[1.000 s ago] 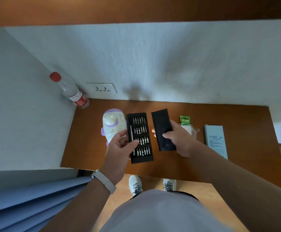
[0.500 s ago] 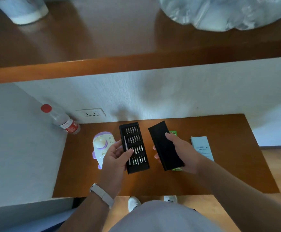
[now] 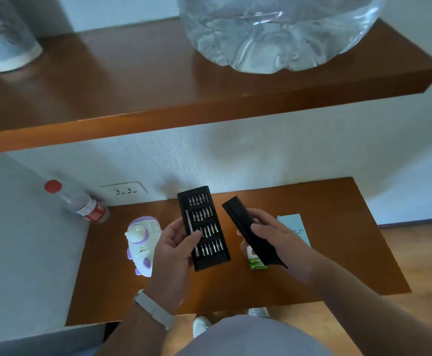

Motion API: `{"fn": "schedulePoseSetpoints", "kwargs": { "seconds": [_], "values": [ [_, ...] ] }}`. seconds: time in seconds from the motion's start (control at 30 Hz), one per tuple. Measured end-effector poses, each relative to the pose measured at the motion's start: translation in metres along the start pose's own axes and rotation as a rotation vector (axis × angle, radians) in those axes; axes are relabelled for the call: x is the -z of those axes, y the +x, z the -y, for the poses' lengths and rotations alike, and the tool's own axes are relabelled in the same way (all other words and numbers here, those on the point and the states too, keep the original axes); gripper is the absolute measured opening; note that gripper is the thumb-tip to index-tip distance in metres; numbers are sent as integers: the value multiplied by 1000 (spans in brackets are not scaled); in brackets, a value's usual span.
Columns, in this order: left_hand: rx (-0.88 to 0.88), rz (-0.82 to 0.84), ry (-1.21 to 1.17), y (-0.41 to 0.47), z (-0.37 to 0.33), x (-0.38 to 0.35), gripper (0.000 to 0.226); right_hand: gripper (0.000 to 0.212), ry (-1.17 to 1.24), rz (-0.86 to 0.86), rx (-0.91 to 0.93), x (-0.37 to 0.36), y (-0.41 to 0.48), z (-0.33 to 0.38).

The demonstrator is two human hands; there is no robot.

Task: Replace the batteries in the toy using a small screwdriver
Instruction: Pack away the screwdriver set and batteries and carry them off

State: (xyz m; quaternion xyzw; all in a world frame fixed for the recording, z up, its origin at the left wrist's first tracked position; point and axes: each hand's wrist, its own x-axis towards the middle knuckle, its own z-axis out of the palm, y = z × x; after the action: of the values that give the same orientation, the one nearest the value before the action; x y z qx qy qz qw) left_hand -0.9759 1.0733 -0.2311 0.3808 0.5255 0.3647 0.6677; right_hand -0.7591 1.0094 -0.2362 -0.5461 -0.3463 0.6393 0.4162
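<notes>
Hands held 2 parts above the worktop (image 3: 338, 201): left hand (image 3: 173, 250) gripped the bit tray (image 3: 204, 227), right hand (image 3: 279, 240) clasped its black sleeve (image 3: 250, 235). Left of them lay the toy (image 3: 143, 242), probably light, smooth plastic, best grasped around its body.

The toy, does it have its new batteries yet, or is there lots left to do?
Not yet. Done so far: the screwdriver kit is open. The left hand holds the bit tray and the right hand holds its black cover. The screwdriver handle sits in the tray. The toy lies untouched on the table, and the green battery pack waits there. Unscrewing and swapping batteries are left.
</notes>
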Motion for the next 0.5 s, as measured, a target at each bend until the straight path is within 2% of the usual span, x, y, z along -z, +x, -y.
{"fn": "schedulePoseSetpoints", "kwargs": {
  "seconds": [0.13,0.5],
  "values": [
    [-32,1,-13,1,-1,-13,35,43,-265,-7,156,8,-5,3],
    [-94,-123,-71,-6,-3,-44,41,64,-927,-51,374,31,-24,8]
  ]
}}
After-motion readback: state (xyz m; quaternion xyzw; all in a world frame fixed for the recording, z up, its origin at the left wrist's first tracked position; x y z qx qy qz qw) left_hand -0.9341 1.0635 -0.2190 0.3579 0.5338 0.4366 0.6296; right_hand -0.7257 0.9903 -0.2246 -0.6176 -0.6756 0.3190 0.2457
